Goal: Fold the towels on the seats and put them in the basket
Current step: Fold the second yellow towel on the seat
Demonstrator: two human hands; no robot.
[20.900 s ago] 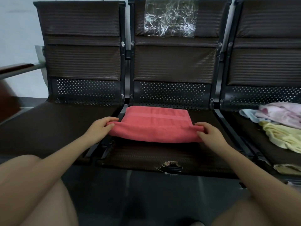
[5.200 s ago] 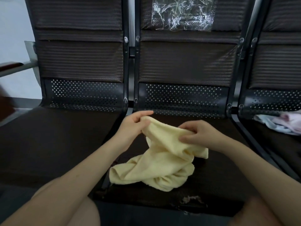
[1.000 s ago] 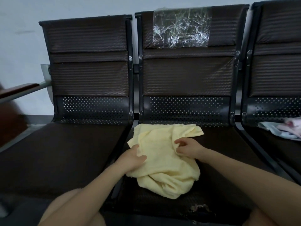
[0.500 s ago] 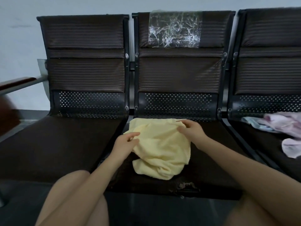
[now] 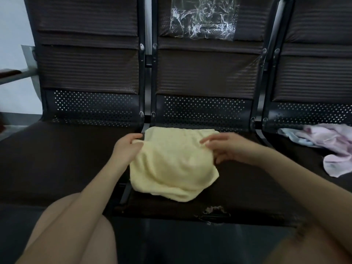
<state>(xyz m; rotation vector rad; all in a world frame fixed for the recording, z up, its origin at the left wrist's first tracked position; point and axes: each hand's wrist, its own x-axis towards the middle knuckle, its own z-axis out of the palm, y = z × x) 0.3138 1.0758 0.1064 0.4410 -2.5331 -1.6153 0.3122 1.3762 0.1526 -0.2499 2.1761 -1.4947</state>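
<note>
A torn spot (image 5: pixel 214 211) shows on the near edge of the middle seat (image 5: pixel 247 187). The yellow towel (image 5: pixel 173 164) lies bunched on that seat. The left hand (image 5: pixel 126 147) pinches its left edge. The right hand (image 5: pixel 226 147) touches its right side, fingers spread. Far right lie pink towels (image 5: pixel 331 145).

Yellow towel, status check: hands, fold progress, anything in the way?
Left hand pinching yellow towel at its left edge; right hand open at its right edge. Towel rumpled on middle seat, not yet squared. Nothing blocking; basket not in view.
</note>
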